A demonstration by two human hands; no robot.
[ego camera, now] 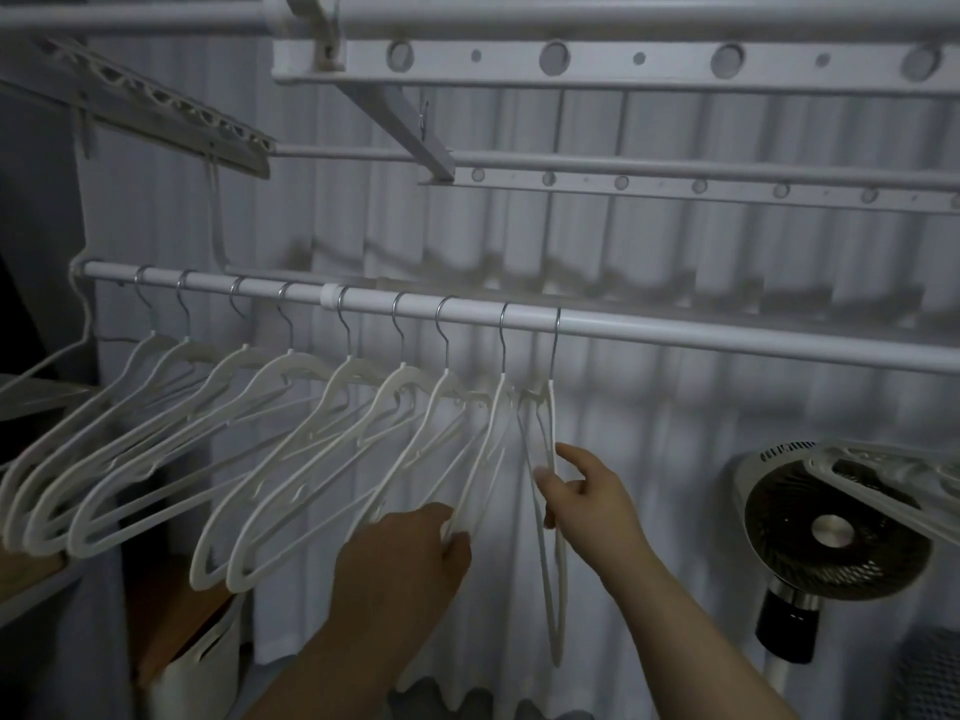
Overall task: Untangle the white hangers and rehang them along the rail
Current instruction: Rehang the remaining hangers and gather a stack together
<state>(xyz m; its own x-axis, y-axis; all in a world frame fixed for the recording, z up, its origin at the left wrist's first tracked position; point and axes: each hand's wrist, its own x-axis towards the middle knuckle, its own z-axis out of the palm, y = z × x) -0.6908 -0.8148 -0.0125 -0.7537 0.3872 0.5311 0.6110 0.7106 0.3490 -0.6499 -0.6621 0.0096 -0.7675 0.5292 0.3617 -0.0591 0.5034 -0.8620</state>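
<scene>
Several white hangers [249, 387] with metal hooks hang in a row along the white rail [675, 337], spread from its left end to about the middle. My left hand [410, 558] grips the lower arm of the second hanger from the right [483, 459]. My right hand [582, 496] pinches the arm of the rightmost hanger [550, 579], which hangs edge-on and nearly vertical. The two hangers touch near their necks under the rail.
A round fan [831, 532] stands at the right, with more white hangers [893, 480] lying over its top. A white drying rack [623, 59] with holed bars runs overhead. White curtains hang behind the rail. A white bin [197, 662] sits low left.
</scene>
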